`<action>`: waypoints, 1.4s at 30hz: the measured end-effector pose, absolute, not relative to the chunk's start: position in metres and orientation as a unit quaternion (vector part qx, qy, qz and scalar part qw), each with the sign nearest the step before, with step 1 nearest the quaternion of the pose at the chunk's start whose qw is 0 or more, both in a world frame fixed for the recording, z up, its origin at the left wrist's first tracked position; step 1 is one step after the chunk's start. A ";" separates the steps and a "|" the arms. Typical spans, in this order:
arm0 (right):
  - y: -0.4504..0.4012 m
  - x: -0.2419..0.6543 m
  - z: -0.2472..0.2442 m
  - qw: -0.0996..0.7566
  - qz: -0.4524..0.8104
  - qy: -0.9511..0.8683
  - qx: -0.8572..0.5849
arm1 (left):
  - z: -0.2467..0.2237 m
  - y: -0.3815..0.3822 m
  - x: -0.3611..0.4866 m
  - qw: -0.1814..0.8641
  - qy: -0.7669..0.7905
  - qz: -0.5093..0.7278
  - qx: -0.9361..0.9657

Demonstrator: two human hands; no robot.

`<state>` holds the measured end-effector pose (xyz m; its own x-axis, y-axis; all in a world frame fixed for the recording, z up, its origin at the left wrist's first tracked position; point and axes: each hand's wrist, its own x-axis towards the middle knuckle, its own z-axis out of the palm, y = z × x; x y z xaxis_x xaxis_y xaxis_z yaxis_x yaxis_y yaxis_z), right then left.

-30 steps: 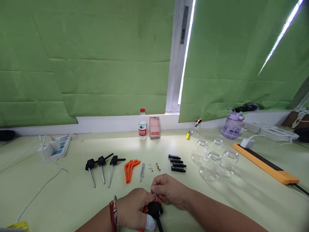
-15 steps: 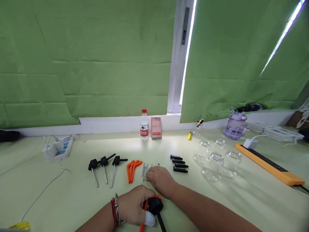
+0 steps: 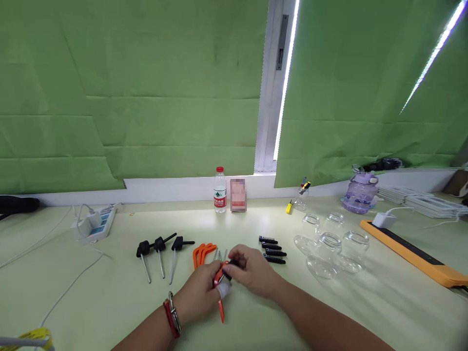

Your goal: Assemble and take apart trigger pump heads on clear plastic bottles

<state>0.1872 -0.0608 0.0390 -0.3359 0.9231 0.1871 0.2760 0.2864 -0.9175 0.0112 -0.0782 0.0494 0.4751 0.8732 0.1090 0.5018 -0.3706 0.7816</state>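
Observation:
My left hand point(image 3: 201, 291), with a white wrap on its thumb, is closed around a curved orange lever point(image 3: 221, 312) whose pointed end sticks out below. At the upper end of the lever is a black plastic head point(image 3: 231, 268), mostly hidden by my fingers. My right hand point(image 3: 254, 270) closes its fingertips on that black head. Whether the right fingers also hold a pin cannot be made out. Just beyond my hands lie several thin metal pins point(image 3: 220, 255), partly covered, and more orange levers point(image 3: 203, 252).
Three black heads with metal tubes point(image 3: 159, 244) lie at left. Several black spring parts point(image 3: 273, 252) lie right of my hands, near upturned glass vessels point(image 3: 331, 240). Further back stand a water bottle point(image 3: 220, 192) and a purple jug point(image 3: 360, 195). An orange power strip point(image 3: 413, 253) lies far right.
My right hand has drawn back from the pins to the black head. My left hand has lifted the lever and head away from me and turned them, and both hands now meet.

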 end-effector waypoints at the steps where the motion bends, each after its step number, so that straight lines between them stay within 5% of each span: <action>1: -0.056 0.191 0.042 0.414 0.423 -0.673 -0.443 | 0.049 -0.076 0.008 0.331 0.443 0.268 0.789; 8: -0.034 0.227 0.061 0.552 0.445 -0.501 -0.497 | 0.052 -0.046 -0.029 0.164 0.666 0.300 0.663; 24: -0.050 0.206 0.044 0.409 0.444 -0.648 -0.465 | 0.033 -0.025 -0.042 0.042 0.734 0.116 0.668; 32: -0.050 0.206 0.040 0.391 0.428 -0.670 -0.463 | 0.036 -0.026 -0.043 0.026 0.729 0.120 0.673; 38: -0.051 0.206 0.039 0.386 0.429 -0.675 -0.460 | 0.035 -0.014 -0.072 -0.177 0.745 0.215 0.606; 42: -0.052 0.206 0.038 0.377 0.433 -0.680 -0.455 | 0.025 -0.004 -0.099 -0.160 0.789 0.201 0.558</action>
<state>0.2060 -0.0519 0.0375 -0.3003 0.9464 0.1189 0.2925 0.2100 -0.9329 -0.0993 -0.0039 0.0254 -0.3265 0.8156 0.4778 0.9448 0.2967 0.1391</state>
